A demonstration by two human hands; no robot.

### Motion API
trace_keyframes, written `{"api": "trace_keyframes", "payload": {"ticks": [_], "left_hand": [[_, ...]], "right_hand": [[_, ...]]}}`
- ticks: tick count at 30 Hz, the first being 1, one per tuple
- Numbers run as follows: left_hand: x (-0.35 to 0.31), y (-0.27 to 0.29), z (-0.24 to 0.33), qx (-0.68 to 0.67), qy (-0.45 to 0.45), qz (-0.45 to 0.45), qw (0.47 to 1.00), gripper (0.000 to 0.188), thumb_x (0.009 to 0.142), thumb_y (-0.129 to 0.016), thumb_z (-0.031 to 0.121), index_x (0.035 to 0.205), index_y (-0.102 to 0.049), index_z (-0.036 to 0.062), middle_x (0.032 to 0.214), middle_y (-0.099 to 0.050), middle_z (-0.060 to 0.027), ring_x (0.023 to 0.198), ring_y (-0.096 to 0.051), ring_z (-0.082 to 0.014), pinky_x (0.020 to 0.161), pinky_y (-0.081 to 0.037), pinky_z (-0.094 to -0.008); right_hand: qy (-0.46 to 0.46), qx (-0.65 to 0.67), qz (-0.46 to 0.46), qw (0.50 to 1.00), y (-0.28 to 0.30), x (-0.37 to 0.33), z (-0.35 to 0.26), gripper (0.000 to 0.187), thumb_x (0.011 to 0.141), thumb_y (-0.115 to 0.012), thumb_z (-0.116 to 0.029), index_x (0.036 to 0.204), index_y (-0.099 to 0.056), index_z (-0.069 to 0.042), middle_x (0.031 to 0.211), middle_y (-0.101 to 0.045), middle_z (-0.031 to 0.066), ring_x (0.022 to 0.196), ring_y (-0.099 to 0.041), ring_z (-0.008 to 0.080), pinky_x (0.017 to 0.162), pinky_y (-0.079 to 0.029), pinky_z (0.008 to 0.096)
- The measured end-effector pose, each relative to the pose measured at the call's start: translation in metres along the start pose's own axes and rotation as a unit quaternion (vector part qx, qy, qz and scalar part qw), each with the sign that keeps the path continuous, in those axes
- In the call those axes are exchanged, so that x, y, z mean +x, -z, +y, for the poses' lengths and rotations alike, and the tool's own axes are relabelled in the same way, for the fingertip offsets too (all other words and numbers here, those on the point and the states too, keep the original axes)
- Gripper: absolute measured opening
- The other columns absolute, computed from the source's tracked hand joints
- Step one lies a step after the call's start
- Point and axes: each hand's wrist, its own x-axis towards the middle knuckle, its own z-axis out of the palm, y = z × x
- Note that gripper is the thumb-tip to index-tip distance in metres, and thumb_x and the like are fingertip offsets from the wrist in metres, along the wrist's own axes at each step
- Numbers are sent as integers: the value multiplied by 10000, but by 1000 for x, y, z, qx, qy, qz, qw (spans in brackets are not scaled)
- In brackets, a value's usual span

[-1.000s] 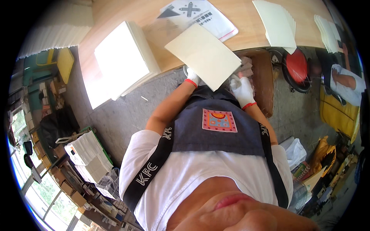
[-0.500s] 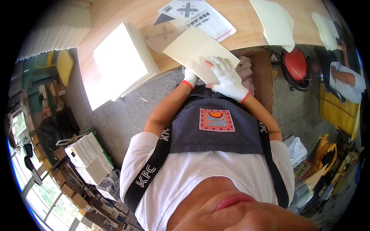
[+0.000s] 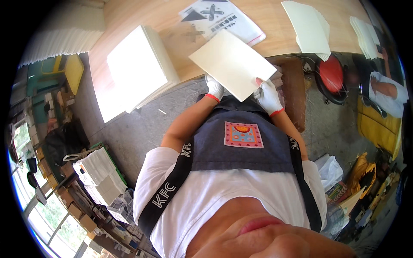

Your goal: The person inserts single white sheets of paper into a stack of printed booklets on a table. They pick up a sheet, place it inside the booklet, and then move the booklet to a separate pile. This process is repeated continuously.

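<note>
A cream rectangular sheet (image 3: pixel 232 64) lies slanted over the table's near edge, its near corner jutting out toward my apron. My right hand (image 3: pixel 269 98), in a white glove with a red cuff, grips the sheet's right edge. Its bare thumb tip rests on top and the other fingers curl at the edge. At the near left edge is my left hand (image 3: pixel 214 88), gloved the same way. Its fingers go under the sheet out of sight, so their grip is hidden. Whether the cream piece is one sheet or a few stacked is unclear.
On the wooden table (image 3: pixel 266 21), a tall white paper stack (image 3: pixel 137 64) stands left. A printed plastic bag (image 3: pixel 234 21) lies behind the sheet, and fanned cream sheets (image 3: pixel 307 30) lie right. Below are a brown box (image 3: pixel 294 94) and a red stool (image 3: pixel 330 75). A person (image 3: pixel 389 88) is at far right.
My right hand has moved from lying spread on top of the sheet to gripping its right edge. The sheet has shifted slightly right. My left hand stays at the near left edge.
</note>
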Motion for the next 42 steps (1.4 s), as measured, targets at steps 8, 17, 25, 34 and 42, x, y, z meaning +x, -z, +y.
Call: {"api": "trace_keyframes", "payload": {"ticks": [8, 17, 25, 34, 42], "left_hand": [[-12, -28, 14, 105, -10, -12, 994, 470, 911, -305, 416, 1121, -485, 36, 1034, -572, -157, 879, -593, -306, 745, -519, -416], [-21, -27, -3, 60, 10, -11, 998, 427, 920, -336, 350, 1127, -485, 8, 1001, -592, -145, 865, -601, -284, 737, -524, -391], [-21, -39, 6, 102, -11, 76, 992, 442, 925, -284, 333, 1133, -486, -2, 1023, -591, -170, 874, -601, -313, 750, -523, -393], [-67, -79, 25, 669, -140, 17, 730, 392, 873, -489, 296, 1097, -501, -26, 950, -609, -158, 796, -618, -251, 658, -522, -349], [-70, -81, 17, 620, 0, 37, 784, 252, 792, -537, 171, 880, -600, -56, 799, -634, -171, 730, -618, -237, 641, -487, -323]], "right_hand": [[21, 24, 26, 999, -33, 1, 9, 190, 893, -476, -108, 1051, -448, -6, 880, -573, 141, 596, -610, 227, 450, -500, 288], [38, 2, 51, 998, -47, 5, 4, 165, 901, -470, -110, 1056, -477, -53, 843, -575, 76, 607, -584, 170, 479, -496, 266], [-73, 93, 17, 993, -35, 31, 27, 280, 897, -467, -138, 1152, -434, -28, 1018, -566, 121, 708, -616, 262, 533, -546, 339], [-50, 124, 59, 989, -58, 14, 32, 197, 900, -393, -68, 1067, -449, 22, 993, -553, 159, 720, -624, 295, 623, -568, 369], [2, 179, 24, 984, -60, 62, 23, 164, 881, -434, -29, 1026, -422, 48, 975, -517, 171, 912, -587, 323, 768, -537, 457]]}}
